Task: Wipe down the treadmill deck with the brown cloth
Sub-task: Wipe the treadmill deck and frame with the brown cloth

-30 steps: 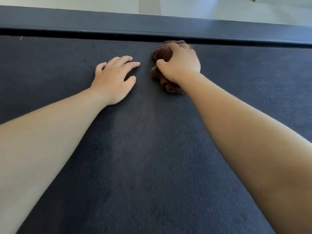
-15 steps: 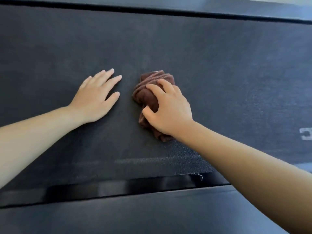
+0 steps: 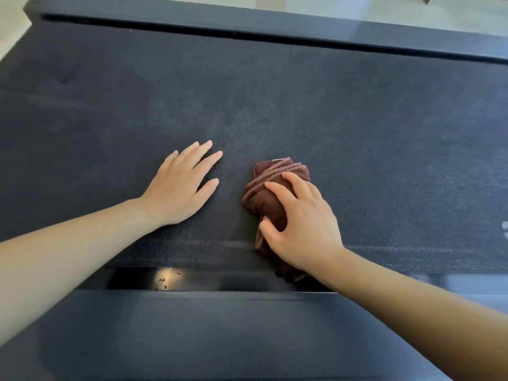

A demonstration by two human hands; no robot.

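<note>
R grip (image 3: 305, 226) curled round brown cloth (image 3: 264, 207) on treadmill deck (image 3: 357, 127), L grip (image 3: 178, 188) flat & spread

A pale floor (image 3: 357, 12) shows beyond the far side rail (image 3: 275, 26), which is dark and smooth. The near side rail (image 3: 220, 339) is wide and has the same dark colour. Just behind it lies a glossy black strip (image 3: 206, 280) with some small brown crumbs (image 3: 162, 280) on it. A white mark (image 3: 505, 229) is cut off at the right edge
</note>
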